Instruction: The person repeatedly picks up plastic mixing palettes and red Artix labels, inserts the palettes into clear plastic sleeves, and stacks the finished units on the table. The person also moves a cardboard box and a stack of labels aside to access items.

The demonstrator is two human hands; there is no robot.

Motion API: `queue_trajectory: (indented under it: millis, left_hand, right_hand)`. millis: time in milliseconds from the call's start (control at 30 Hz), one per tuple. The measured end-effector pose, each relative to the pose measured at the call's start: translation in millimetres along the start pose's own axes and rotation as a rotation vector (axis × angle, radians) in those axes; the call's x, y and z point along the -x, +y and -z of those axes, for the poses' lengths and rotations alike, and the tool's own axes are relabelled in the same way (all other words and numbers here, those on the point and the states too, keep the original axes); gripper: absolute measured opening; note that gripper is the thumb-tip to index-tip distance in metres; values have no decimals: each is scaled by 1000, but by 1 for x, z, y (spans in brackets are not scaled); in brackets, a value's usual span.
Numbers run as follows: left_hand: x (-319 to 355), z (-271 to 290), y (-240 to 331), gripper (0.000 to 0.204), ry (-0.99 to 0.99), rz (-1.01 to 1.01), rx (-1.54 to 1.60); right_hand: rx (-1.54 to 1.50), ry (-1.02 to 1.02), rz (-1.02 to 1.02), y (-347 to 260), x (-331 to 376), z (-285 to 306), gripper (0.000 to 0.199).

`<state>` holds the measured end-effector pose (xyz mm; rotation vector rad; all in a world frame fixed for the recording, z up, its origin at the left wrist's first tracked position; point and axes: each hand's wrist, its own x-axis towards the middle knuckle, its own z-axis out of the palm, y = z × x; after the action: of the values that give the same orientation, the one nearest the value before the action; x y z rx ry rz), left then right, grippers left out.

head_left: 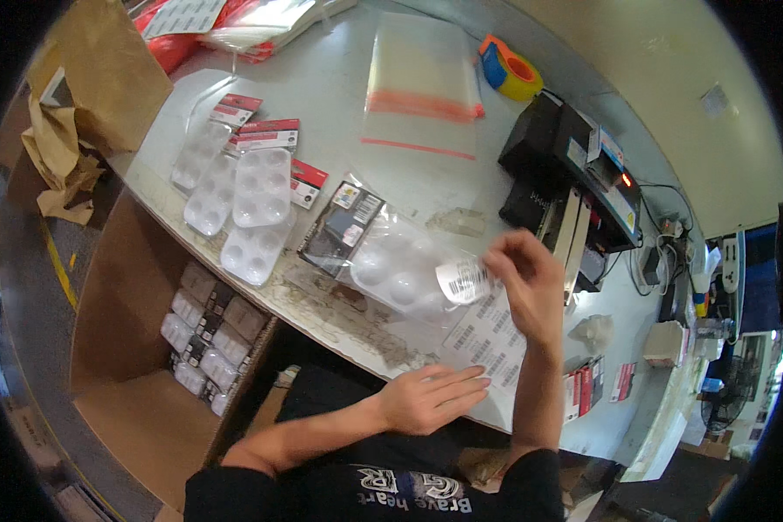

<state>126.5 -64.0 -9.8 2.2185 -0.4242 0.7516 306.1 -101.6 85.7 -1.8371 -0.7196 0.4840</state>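
Note:
My right hand [528,280] pinches a white barcode label [464,281] over the right end of a bagged plastic palette [391,270]. That palette has round wells and a black card at its left end, inside a clear bag. My left hand [435,398] is open, its fingers stretched out over the lower part of a sheet of barcode labels [487,339]. Whether the label touches the bag, I cannot tell.
White palettes [261,187] with red cards lie at the left. Clear bags [422,87] and a tape dispenser [511,70] are at the back. A black sealing machine [574,157] stands right. Below the table's left edge, a carton [130,322] holds several packed palettes.

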Motion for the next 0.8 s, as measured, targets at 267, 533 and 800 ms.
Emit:
queue_trajectory:
  millis: [267,533,800]
  left_hand:
    - [27,68,-10,47,247,407,-403]
    - [8,63,-20,50,76,455,-461]
    - [25,60,-20,43,91,455,-590]
  right_hand:
    - [231,-492,306,-6,-56,-30,12]
    - [224,-468,314,2,-54,-31,12]
    - [583,-24,203,11,-40,-42,16]
